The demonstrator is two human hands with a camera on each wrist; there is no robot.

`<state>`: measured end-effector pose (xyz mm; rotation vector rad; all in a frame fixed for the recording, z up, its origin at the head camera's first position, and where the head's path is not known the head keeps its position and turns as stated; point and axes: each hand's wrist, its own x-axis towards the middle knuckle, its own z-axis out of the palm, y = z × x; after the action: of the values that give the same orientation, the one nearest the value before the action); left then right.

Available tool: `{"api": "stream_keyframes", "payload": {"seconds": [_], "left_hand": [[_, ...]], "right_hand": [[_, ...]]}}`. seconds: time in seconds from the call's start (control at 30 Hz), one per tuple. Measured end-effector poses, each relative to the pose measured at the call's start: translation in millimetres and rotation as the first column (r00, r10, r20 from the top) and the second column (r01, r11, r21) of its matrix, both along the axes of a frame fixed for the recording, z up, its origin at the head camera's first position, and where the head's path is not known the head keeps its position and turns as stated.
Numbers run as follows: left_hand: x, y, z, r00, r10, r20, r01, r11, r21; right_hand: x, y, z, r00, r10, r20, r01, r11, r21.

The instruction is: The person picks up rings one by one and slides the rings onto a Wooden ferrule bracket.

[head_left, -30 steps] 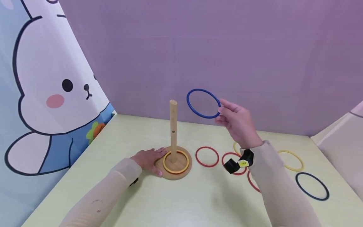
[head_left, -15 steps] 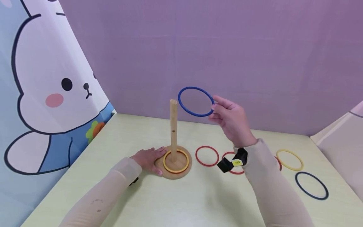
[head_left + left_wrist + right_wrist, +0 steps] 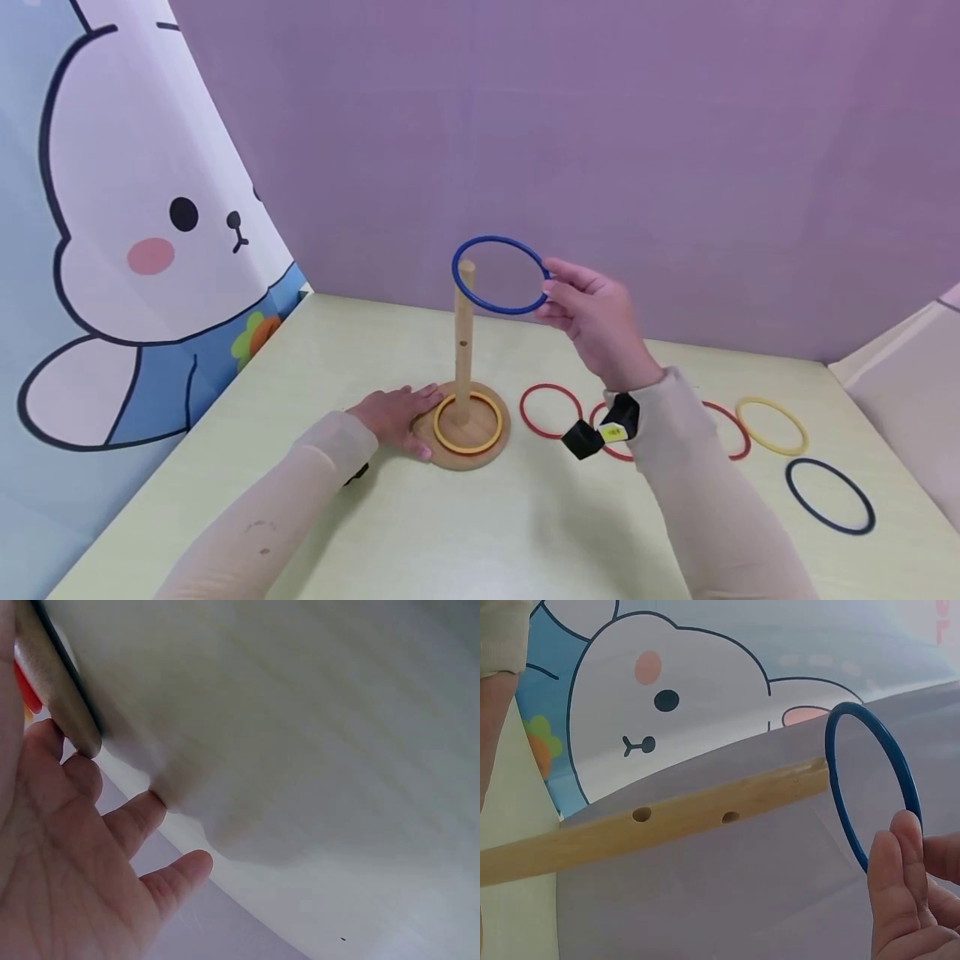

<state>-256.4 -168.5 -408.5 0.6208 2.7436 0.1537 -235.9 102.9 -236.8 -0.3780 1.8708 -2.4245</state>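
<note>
R hand (image 3: 600, 329): I see it pinching blue ring (image 3: 847, 709) by post (image 3: 463, 367) tip
L hand (image 3: 393, 418): fingers spread, touching base (image 3: 478, 433) edge

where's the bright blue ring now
In the head view, the bright blue ring is near the middle, pinched by the right hand, at the top of the wooden peg.

Plain purple backdrop (image 3: 600, 150) behind a pale tabletop (image 3: 435, 533), blue-and-white cartoon panel (image 3: 120, 192) at left.
</note>
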Motion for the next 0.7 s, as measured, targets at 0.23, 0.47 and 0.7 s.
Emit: {"api": "stream_keyframes", "payload": {"seconds": [0.23,0.47,0.7], "left_hand": [[-2.0,1.5,-0.4,0.999,0.037,0.03,-0.037,0.999,-0.002],[-0.3,2.1,1.5,0.998,0.056,0.037,-0.056,0.998,0.0],[1.2,1.8,0.6,0.997,0.062,0.047,-0.062,0.998,-0.007]], "right_hand": [[-0.3,-8.8,-4.1,1.0,0.017,0.014,-0.017,1.0,0.019],[0.5,-15.4,-10.8,0.999,0.018,0.042,-0.02,0.999,0.044],[0.7,-17.4,-26.1,0.999,0.026,0.046,-0.03,0.995,0.098]]}}
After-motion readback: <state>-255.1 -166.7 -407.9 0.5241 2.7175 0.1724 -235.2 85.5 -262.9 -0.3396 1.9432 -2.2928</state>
